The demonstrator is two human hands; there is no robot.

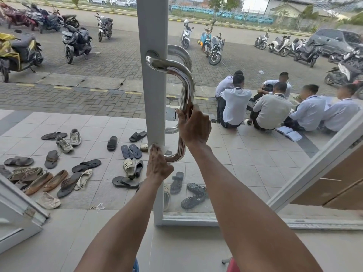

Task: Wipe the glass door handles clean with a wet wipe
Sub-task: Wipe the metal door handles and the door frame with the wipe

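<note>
Lots of shoes and sandals (64, 142) scattered on the tiled floor (245, 154). Parked motorbikes (75, 43) behind. People (273, 110) sitting by an open book (288, 133).

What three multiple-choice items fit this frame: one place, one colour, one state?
1. Where is the right hand?
A. on the upright bar of the handle
B. on its top bend
C. on the floor

2. What colour is the door frame?
A. black
B. white
C. red

3. How is the right hand?
A. flat, off the handle
B. curled round the bar
C. out of view

Key: 1 A, it sits low on the chrome upright; 2 B, the frame is plain white; 3 B, it wraps the bar.
</note>
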